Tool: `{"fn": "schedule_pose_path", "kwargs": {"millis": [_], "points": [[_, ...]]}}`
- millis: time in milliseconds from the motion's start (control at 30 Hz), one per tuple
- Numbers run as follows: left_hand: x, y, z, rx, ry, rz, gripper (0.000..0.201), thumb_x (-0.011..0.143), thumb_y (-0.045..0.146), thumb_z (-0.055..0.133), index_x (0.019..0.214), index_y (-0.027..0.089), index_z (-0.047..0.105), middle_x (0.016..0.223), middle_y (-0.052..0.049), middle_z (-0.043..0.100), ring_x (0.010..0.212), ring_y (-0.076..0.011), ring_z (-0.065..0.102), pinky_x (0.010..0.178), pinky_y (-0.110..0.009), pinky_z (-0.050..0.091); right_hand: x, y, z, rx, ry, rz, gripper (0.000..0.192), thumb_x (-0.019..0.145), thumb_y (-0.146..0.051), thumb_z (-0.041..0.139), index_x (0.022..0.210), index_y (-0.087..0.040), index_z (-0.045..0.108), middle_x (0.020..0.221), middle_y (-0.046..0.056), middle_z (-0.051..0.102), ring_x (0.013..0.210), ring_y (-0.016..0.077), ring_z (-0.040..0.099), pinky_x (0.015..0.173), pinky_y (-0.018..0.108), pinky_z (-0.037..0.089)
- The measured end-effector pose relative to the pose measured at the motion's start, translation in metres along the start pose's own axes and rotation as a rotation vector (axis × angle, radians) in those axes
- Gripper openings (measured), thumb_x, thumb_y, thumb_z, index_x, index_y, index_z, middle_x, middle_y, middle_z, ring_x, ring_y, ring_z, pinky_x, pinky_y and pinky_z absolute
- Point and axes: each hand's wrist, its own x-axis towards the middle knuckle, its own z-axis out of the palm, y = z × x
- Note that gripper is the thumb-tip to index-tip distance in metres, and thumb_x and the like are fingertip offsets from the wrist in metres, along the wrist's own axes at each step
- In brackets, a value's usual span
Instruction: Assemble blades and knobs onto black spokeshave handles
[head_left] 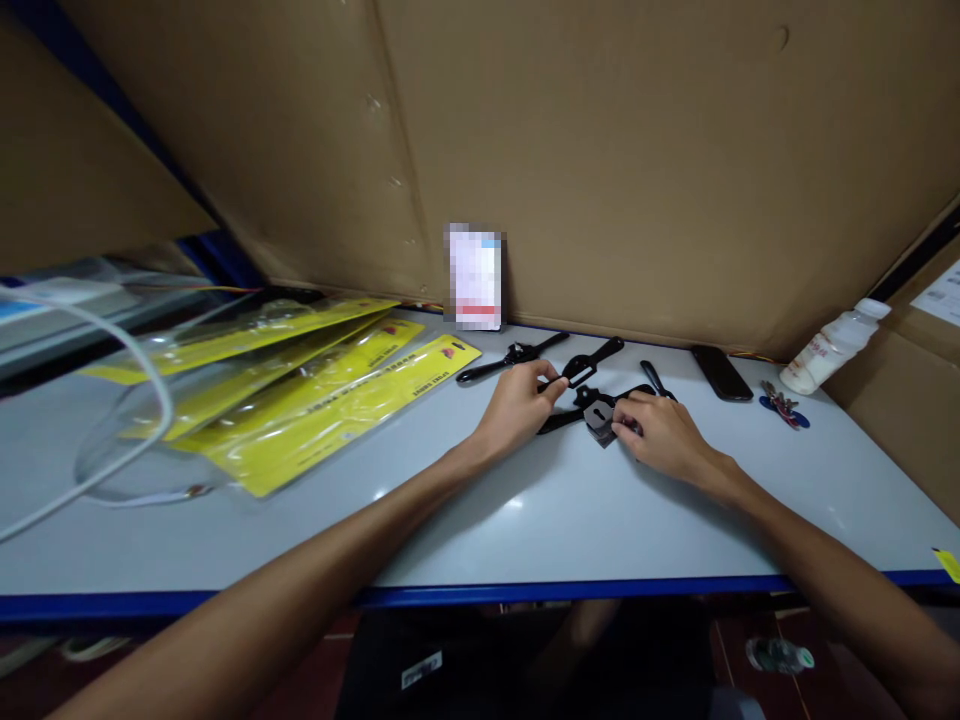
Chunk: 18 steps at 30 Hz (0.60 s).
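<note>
My left hand (521,405) is closed, its thumb and fingers pinching one handle of a black spokeshave body (609,350) with an open slot in its middle. Just to the right, my right hand (664,435) has its fingertips pressed together at the edge of a grey slotted spokeshave blade (598,418). That blade lies with other flat metal pieces over black spokeshave parts; how many are stacked there I cannot tell. Behind my left hand lies another black spokeshave (517,355). A black handle (651,376) sticks up behind my right hand.
Several yellow blister packs (352,410) cover the table's left side, beside a white cable (161,400). A lit phone (475,280) leans against the cardboard wall. At the right are a dark phone (720,373), keys (784,405) and a tilted white bottle (832,345).
</note>
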Motion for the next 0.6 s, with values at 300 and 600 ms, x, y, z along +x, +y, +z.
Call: {"fn": "schedule_pose_path", "kwargs": {"millis": [300,600], "points": [[0.015,-0.031,-0.007,0.371,-0.03,-0.017,0.028,0.088,0.035,0.05,0.09,0.02,0.073,0.091,-0.012,0.074,0.085,-0.0286,0.065,0.067,-0.033,0.042,0.0,-0.002,0.0,0.004,-0.007,0.015,0.013,0.089,-0.016,0.057,0.083,-0.021,0.068,0.084,0.002,0.065,0.069,0.0144,0.054,0.062,0.028,0.032],[0.019,-0.031,-0.015,0.569,0.034,0.096,0.033,0.093,0.03,0.043,0.112,0.015,0.066,0.113,-0.018,0.066,0.11,-0.0336,0.055,0.09,-0.042,0.041,0.0,-0.001,0.0,0.008,0.0,0.008,0.014,0.089,-0.015,0.057,0.082,-0.021,0.068,0.083,0.003,0.065,0.069,0.0154,0.054,0.062,0.029,0.033]]}}
